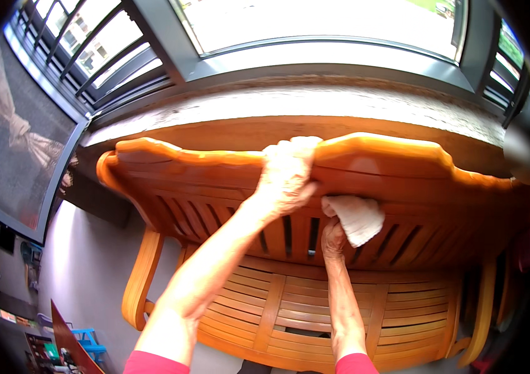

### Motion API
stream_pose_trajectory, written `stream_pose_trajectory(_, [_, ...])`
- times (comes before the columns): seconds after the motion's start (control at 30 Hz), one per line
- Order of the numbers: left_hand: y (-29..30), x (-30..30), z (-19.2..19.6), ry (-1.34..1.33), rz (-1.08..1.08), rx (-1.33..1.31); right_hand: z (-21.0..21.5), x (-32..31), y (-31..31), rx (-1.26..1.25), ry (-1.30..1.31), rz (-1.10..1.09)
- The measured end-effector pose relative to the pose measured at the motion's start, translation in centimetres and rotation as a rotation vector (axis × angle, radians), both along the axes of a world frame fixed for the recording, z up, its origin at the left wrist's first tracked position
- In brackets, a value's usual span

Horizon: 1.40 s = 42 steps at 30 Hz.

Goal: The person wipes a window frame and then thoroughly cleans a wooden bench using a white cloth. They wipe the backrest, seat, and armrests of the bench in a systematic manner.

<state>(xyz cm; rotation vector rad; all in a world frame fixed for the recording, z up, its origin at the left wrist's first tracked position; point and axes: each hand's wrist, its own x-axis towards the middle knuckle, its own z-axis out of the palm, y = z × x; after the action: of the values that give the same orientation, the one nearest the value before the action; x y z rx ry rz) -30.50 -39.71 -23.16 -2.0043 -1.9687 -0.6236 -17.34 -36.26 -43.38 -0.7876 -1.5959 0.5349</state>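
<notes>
No containers in view. Centre of frame: a wooden bench (352, 293) w/ slatted seat and slatted back, orange-brown varnish, curved armrests at left and right. It stands vs. a stone windowsill (290, 103) running across the upper part of the frame, w/ dark-framed windows (315, 25) above.

Left hand (287, 171) comes in from lower left, arm stretched diagonally to the centre; fingers are curled together over the carved top rail (390, 153) of the bench back, gripping its edge just left of the rail's middle.

Right hand (333, 240) comes up from lower centre, just below and right of the left hand. It is closed on a white cloth (357, 218), pinching the cloth's lower edge; the cloth bunches up above the fingers and lies pressed on the bench back, right under the top rail, over the upper ends of the slats. Cloth and left hand are near, approx. touching at the cloth's upper left corner, can't tell for sure.

Both sleeves at the bottom edge are pink-red. Left of frame: a dark screen-like panel (15, 143) on the wall. Lower left corner: a small blue stool (87, 343) on the grey floor (90, 268), w/ some clutter beside it.
</notes>
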Motion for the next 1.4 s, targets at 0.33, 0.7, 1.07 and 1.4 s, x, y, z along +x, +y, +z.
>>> stream_pose_trajectory(0.33, [-12.0,-10.1,1.9,-0.254,0.105,0.333,16.4,-8.5,-5.2,0.565,-0.445,-0.498])
stream_pose_trajectory(0.7, [-30.1,-20.6,-6.4,-0.457,0.401,0.121,17.8,-23.0,-9.4,0.67,-0.501,-0.105])
stream_pose_trajectory(1.07, [-36.5,-21.0,-7.9,-0.764,0.457,0.059,16.9,-34.5,-15.3,1.296,-0.875,0.132])
stream_pose_trajectory(1.4, [-21.8,-13.8,-5.1,-1.744,0.168,0.051,15.6,-18.2,-10.1,0.784,-1.12,0.51])
